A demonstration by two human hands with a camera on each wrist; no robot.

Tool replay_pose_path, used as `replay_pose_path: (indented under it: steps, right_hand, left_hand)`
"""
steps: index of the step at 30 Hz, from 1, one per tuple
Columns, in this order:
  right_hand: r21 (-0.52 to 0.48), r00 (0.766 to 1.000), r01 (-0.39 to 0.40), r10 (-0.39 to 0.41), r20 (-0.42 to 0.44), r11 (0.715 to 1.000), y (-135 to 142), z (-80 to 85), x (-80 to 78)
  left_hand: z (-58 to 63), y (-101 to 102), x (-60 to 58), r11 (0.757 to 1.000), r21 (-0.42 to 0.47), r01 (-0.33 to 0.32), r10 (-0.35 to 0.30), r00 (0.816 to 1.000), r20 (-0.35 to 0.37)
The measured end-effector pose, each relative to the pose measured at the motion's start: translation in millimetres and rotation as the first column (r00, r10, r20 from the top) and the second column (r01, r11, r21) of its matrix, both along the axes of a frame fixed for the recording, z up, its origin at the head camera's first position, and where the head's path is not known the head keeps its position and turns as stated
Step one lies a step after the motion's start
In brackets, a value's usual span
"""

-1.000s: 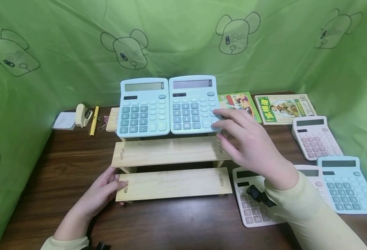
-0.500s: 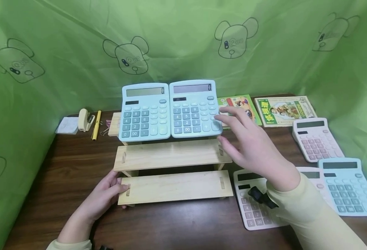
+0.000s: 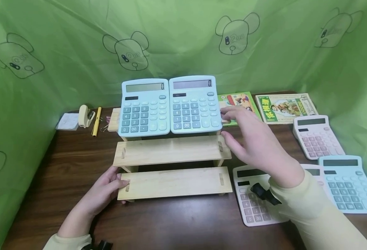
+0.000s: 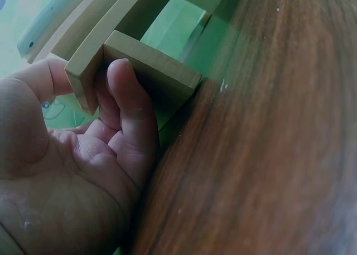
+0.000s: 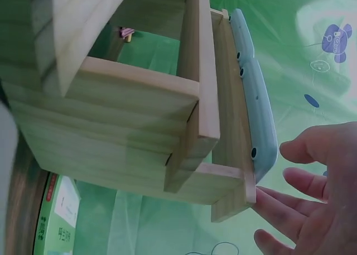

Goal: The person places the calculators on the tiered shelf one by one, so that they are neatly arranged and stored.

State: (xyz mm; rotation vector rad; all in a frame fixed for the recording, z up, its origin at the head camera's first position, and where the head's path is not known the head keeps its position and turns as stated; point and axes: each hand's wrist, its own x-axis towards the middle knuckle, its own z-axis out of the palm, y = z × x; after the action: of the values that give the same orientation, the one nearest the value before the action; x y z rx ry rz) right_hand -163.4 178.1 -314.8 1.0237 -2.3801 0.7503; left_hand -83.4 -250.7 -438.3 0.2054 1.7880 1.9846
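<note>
green cloth (image 3: 183,41) with drawn animal faces stands beyond both hands, and below them lies the dark wood-grain worktop (image 3: 177,222). between the hands is the three-step wooden stand (image 3: 172,151). the left hand (image 3: 103,191) grips the left end of its lowest step, thumb on top, other fingers under the edge. on the top step, ahead of both hands, rest side by side the left blue calculator (image 3: 145,107) and the right blue calculator (image 3: 194,106), each showing zero. just beside the second one's right edge is the right hand (image 3: 255,139), its fingers loosely bent and holding nothing; whether a fingertip touches, i cannot tell. to the right of this hand and beneath its forearm, four more calculators (image 3: 350,184) lie on the worktop. farther beyond the left hand are a cream stapler (image 3: 84,116) and a yellow pen (image 3: 97,121).
</note>
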Motion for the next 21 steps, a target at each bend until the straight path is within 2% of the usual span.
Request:
replay_pose_path:
  steps: [6, 11, 21]
  right_hand:
    - [0.016, 0.999, -0.027, 0.026, 0.030, 1.000, 7.0, -1.7, 6.2]
    - [0.022, 0.998, -0.042, 0.041, 0.038, 0.999, 9.2, -5.5, 6.3]
    - [0.030, 0.997, -0.064, 0.063, 0.046, 0.997, 12.1, -7.0, 5.9]
  left_hand:
    - [4.3, -1.1, -1.3, 1.000, -0.013, 0.002, -0.002, 1.000, 0.009]
    - [2.7, 0.2, -2.0, 0.999, -0.027, -0.022, 0.022, 1.000, 0.011]
    - [1.1, 4.7, -0.2, 0.999, -0.032, -0.027, 0.028, 0.999, 0.027]
